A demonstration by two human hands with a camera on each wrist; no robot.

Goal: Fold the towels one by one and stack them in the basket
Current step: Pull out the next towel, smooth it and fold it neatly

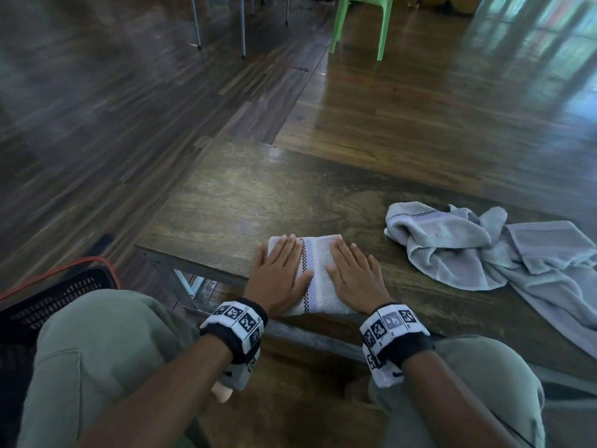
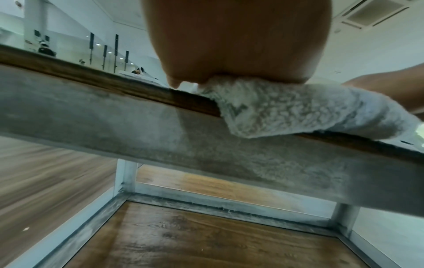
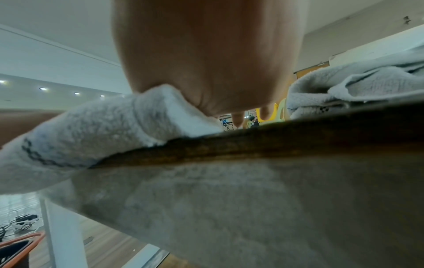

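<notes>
A folded white towel (image 1: 318, 273) with a checkered stripe lies at the near edge of the low wooden table (image 1: 258, 202). My left hand (image 1: 279, 270) lies flat on its left half, fingers straight. My right hand (image 1: 353, 274) presses flat on its right half. From the left wrist view the towel (image 2: 286, 108) hangs slightly over the table edge under my palm, and the right wrist view shows the same towel (image 3: 103, 130) overhang. A crumpled grey towel (image 1: 484, 247) lies on the table to the right. The black basket (image 1: 48, 302) with an orange rim stands on the floor by my left knee.
My knees in green trousers (image 1: 97, 350) sit close under the table's near edge. A green plastic chair (image 1: 361, 24) stands far across the wooden floor, and metal chair legs (image 1: 219, 27) at the far left. The table has a metal frame (image 2: 123, 181) with a lower shelf.
</notes>
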